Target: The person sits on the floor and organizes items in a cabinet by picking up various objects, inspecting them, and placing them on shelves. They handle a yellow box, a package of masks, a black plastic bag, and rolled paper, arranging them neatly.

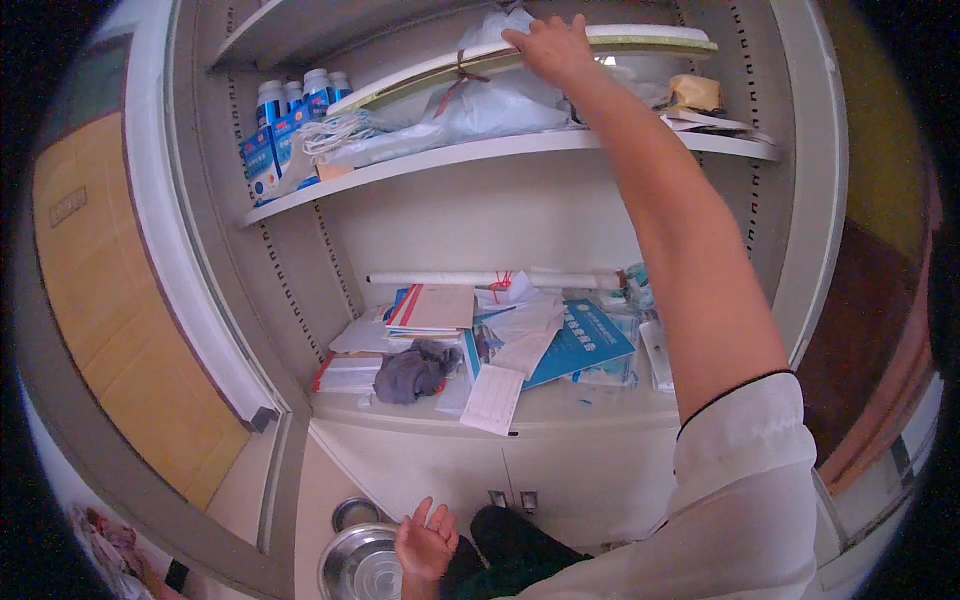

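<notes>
My right hand (551,49) reaches up to the upper shelf, its fingers over the top edge of a long, flat white roll or panel (652,37) tied with a dark red string. Whether the fingers grip it cannot be told. Pale plastic bags (502,105) lie under and behind the panel. My left hand (427,544) hangs low, palm up and fingers apart, holding nothing. Beside it on the floor is a round metal basin (360,566). On the lower shelf lie a blue folder (581,341), white papers (491,397) and a crumpled grey cloth (416,371).
Blue boxes (261,161), white-capped bottles (270,103) and a coiled white cable (337,133) occupy the upper shelf's left end. A tan pouch (696,94) sits at its right. The shelf edge (465,161) crosses below my right hand. A white roll (442,278) lies along the lower back.
</notes>
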### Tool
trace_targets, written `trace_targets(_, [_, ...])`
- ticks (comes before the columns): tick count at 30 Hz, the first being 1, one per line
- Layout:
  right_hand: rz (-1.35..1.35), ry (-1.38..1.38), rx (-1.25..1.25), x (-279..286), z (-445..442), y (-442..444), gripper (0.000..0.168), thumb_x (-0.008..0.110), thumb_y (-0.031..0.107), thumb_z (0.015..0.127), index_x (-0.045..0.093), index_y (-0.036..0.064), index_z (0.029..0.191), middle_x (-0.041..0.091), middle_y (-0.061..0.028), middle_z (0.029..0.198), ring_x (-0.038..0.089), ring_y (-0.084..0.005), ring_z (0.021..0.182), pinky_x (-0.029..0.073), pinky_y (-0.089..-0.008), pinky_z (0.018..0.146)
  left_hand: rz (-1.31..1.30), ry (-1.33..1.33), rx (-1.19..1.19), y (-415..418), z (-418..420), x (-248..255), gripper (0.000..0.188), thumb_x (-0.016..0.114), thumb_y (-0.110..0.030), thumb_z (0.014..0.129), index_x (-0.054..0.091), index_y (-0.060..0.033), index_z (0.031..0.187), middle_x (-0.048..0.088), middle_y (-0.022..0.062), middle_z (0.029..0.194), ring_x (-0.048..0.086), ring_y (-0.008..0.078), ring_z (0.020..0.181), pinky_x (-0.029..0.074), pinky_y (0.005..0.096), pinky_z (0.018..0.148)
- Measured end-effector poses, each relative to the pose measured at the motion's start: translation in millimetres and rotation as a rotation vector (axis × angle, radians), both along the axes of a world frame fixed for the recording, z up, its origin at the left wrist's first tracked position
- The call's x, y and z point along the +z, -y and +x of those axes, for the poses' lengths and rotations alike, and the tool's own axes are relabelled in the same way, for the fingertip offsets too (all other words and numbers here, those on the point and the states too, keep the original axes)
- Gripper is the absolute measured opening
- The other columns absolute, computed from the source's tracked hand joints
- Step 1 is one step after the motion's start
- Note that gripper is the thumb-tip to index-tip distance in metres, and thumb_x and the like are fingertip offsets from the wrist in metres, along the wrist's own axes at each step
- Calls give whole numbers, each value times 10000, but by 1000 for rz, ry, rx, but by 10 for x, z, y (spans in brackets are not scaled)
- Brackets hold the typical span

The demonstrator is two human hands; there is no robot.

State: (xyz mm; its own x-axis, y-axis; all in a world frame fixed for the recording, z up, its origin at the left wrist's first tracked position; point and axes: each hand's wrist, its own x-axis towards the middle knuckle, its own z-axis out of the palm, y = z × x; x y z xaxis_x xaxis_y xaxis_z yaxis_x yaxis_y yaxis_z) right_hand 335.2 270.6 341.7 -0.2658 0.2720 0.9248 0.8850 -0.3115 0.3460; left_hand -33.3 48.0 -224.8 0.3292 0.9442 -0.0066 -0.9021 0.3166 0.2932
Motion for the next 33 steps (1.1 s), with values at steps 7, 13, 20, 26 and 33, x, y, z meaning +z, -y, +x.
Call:
trace_targets(7, [-33, -59, -24, -86, 97, -200, 354, 432, 251, 909, 498, 358, 1240, 560, -71, 1193, 485, -308, 1156, 242, -649, 970, -53, -37, -5, 46, -8, -172, 489, 499, -428, 860, 495, -145, 1260, 574, 146, 1180, 552, 326, 1067, 458, 462, 854])
trace_targets(13, [-166, -116, 10, -82, 121, -239, 357, 422, 248, 916, 485, 343, 1254, 531, -88, 1218, 473, -321, 1155, 289, -639, 928, -57, -29, -1, 75, -11, -222, 490, 494, -432, 857, 496, -151, 1259, 585, 138, 1163, 561, 319, 1048, 468, 450, 837])
trace_targets(20, [-49, -55, 97, -30, 83, -255, 347, 423, 233, 915, 489, 322, 1244, 542, -110, 1186, 481, -334, 1135, 292, -649, 930, -78, -103, 47, 78, -8, -262, 485, 491, -448, 858, 508, -157, 1246, 598, 123, 1144, 573, 302, 1022, 467, 435, 828])
trace_targets(26, [-220, -57, 62, -58, -57, -170, 350, 436, 215, 905, 497, 289, 1241, 524, -125, 1203, 468, -347, 1152, 310, -629, 949, -81, -106, 58, 116, 6, -229, 478, 496, -448, 857, 518, -149, 1229, 600, 122, 1134, 576, 299, 1009, 460, 434, 833])
trace_targets(33, [-212, -127, 157, -121, -53, -207, 338, 440, 206, 895, 518, 248, 1221, 517, -137, 1205, 461, -359, 1159, 331, -610, 951, -83, -75, 73, 95, -69, -197, 466, 499, -416, 865, 502, -138, 1239, 578, 137, 1165, 567, 323, 1026, 465, 442, 833])
